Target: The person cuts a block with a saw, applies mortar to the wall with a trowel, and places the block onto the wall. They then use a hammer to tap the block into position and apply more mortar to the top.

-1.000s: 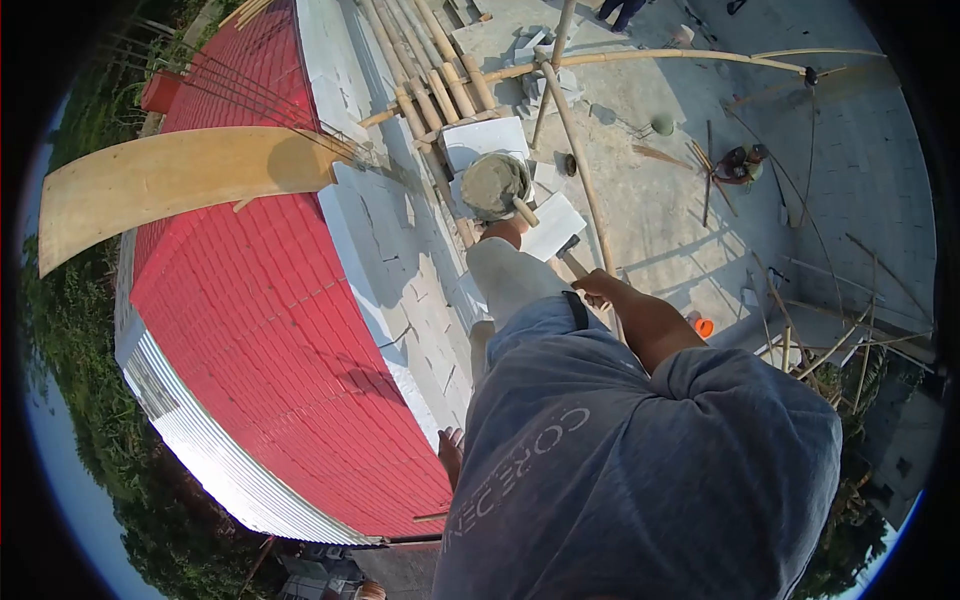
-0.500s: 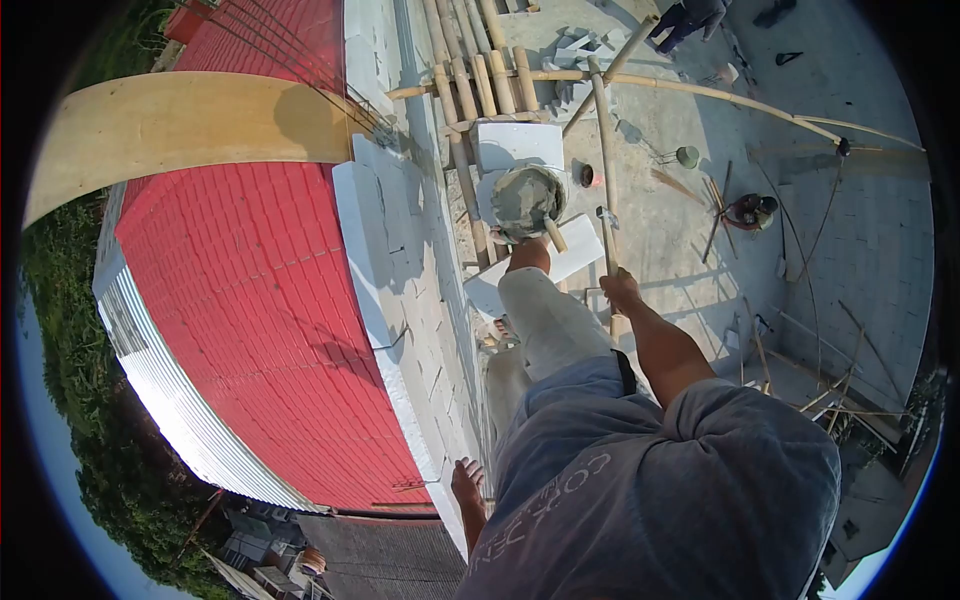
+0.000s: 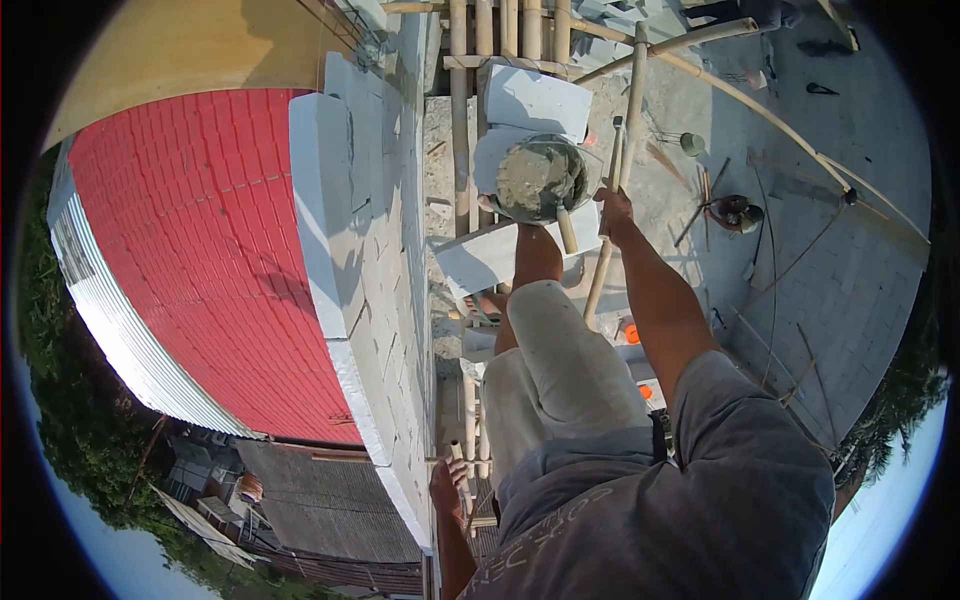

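Via the head feed I log an outdoor building site in hard sunlight. Red tiled roof (image 3: 200,240) at left, edged by pale corrugated sheeting (image 3: 130,335); trees (image 3: 75,430) and blue sky (image 3: 150,565) beyond. Grey block wall (image 3: 375,240) runs beside the roof. Below right: concrete floor (image 3: 718,122), shadow-streaked; second block wall (image 3: 855,290) farther right. Bamboo poles (image 3: 705,38) cross above the floor.

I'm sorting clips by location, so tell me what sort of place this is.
Probably a building site: there is a wall of pale blocks, a framework of bamboo poles, and a bucket of what looks like mortar.
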Demonstrator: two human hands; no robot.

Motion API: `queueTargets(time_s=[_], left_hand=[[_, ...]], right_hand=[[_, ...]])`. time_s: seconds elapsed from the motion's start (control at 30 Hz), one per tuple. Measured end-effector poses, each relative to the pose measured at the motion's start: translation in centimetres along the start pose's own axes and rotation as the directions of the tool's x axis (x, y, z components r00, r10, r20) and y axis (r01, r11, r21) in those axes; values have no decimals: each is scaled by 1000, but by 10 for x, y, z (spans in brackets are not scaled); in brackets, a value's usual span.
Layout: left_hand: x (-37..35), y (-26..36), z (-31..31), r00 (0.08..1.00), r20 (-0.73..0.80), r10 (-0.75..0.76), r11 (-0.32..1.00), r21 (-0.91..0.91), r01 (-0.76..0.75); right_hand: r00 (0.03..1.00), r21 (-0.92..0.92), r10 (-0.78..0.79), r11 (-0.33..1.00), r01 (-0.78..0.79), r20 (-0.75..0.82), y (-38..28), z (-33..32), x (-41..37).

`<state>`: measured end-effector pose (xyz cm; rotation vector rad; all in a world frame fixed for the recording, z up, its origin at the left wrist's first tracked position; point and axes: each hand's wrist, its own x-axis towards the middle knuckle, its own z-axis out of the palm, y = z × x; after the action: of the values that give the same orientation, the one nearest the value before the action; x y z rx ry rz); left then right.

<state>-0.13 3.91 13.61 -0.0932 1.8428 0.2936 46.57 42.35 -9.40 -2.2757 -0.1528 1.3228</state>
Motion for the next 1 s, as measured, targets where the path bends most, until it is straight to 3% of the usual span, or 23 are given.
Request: queueTargets(time_s=[0.13,0.2,0.33,0.4,0.47,0.53,0.6,0.67,0.83,1.0], left_hand=[[-15,0,13,997,26,-77,997,-1,77],[-8,-2,19,993,21,-120,993,13,119],[0,-10,23,991,27,-133,989,-56,134],[9,-8,25,989,35,-142,987,-77,144],[14,-8,29,986,45,-163,980,-107,167],[20,-1,33,984,51,-170,979,-109,175],[28,7,36,988,69,-139,982,-120,146],[28,14,37,990,47,-136,980,-143,141],[30,27,33,995,37,-89,990,-105,93],[24,11,22,988,-10,-156,983,-96,155]], right_hand=[[1000,-53,-13,998,14,14,5,20,42],[982,-79,-186,979,189,35,5,29,60],[952,-165,-305,937,306,34,18,30,59],[949,-142,-312,938,315,45,22,27,51],[940,43,-280,960,277,194,19,24,25],[919,3,-305,949,314,250,11,28,5],[851,171,-430,903,395,301,-1,41,-12],[843,194,-428,903,383,325,-9,47,-11],[910,255,-387,904,343,147,-59,74,-3],[828,292,-549,816,499,118,-94,72,3]])
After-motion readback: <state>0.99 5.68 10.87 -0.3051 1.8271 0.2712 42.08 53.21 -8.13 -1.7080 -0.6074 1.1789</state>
